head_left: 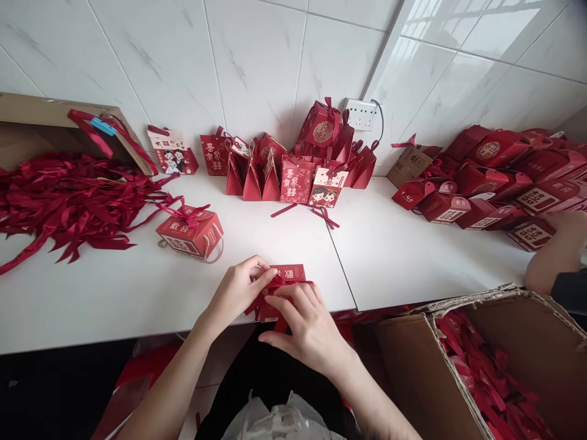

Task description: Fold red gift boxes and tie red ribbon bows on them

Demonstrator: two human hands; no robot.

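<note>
A red gift box (290,271) with pale lettering lies at the front edge of the white table, largely covered by my hands. A dark red ribbon (293,282) runs across its top. My left hand (245,284) pinches the ribbon between thumb and fingertips at the box's left side. Over the box's right side is my right hand (307,330), its thumb held apart from the fingers, which rest on the ribbon and box. Left of them stands a finished-looking red box (190,232) with a ribbon bow on top and a twisted cord handle.
Loose red ribbons (68,201) spill from a cardboard box (59,110) at left. Small red bags (298,177) line the wall below a power strip (362,115). Red boxes (495,177) pile up right, touched by another person's hand (562,241). An open carton (408,348) stands front right.
</note>
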